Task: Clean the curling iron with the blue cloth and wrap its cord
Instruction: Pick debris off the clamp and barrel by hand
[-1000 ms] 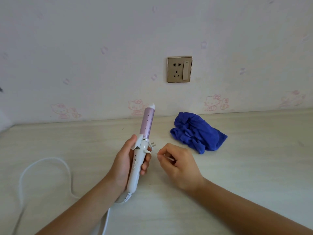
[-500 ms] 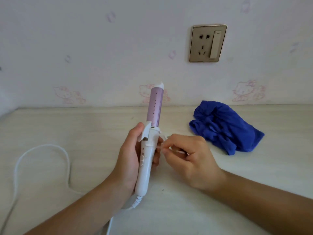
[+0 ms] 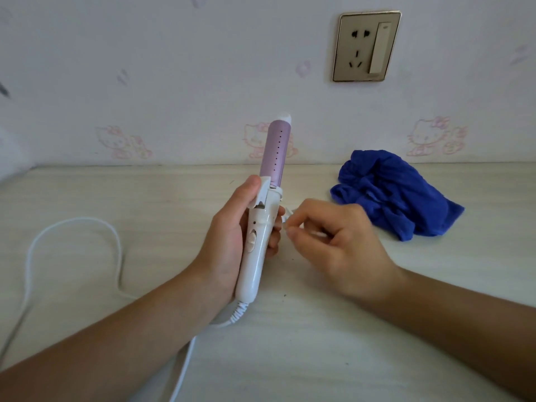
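Left hand (image 3: 226,245) fingers wrapped round the curling iron (image 3: 262,219) handle; right hand (image 3: 342,245) fingers pinch a small white piece (image 3: 290,224) beside it; blue cloth (image 3: 394,195) lies far right

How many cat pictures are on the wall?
3 cat pictures: one left, one middle partly behind the curling iron, one right above the blue cloth. More may be offscreen.

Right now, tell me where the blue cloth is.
In the head view, the blue cloth lies crumpled on the table, right of the curling iron and just beyond the right hand, below the wall socket.
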### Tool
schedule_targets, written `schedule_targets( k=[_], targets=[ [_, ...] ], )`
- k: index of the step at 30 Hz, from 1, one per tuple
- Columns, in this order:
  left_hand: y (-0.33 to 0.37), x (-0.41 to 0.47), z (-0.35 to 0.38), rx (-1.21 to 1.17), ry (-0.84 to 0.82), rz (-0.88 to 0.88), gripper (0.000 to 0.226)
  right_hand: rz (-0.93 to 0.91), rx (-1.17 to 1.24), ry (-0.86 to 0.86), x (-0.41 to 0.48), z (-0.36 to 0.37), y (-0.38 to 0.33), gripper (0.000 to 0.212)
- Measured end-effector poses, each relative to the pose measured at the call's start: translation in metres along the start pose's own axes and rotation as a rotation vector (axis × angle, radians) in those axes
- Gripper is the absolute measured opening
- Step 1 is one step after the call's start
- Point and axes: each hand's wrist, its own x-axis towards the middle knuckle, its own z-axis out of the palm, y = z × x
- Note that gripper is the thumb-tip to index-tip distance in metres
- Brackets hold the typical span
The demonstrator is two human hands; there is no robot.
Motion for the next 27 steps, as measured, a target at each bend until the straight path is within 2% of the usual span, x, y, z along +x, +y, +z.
schedule_targets(
  k=[2,6,10,14,18,22,27],
  targets=[
    [0.0,0.0,-0.001,0.005,0.023,-0.006,0.045,0.032,-0.004,0.02,0.003,-0.005,0.001,0.015],
    [0.0,-0.003,0.001,0.027,0.004,-0.015,0.044,-0.067,-0.048,-0.073,-0.007,0.003,-0.011,0.017],
    [0.001,-0.004,0.0,0.054,0.012,-0.003,0.044,0.043,-0.04,0.079,-0.001,-0.004,-0.003,0.013],
    [0.001,-0.006,0.0,0.07,0.001,-0.008,0.04,-0.076,-0.109,-0.021,-0.005,-0.001,-0.011,0.017],
    [0.001,-0.007,0.002,0.082,0.027,-0.011,0.047,0.002,-0.085,0.087,-0.001,-0.004,-0.005,0.015],
    [0.002,-0.006,0.004,0.047,0.019,-0.006,0.05,-0.049,-0.108,0.015,-0.003,-0.003,-0.009,0.015],
    [0.004,-0.007,0.004,0.037,-0.029,-0.059,0.059,0.001,-0.058,0.145,0.001,-0.009,-0.004,0.015]
  ],
)
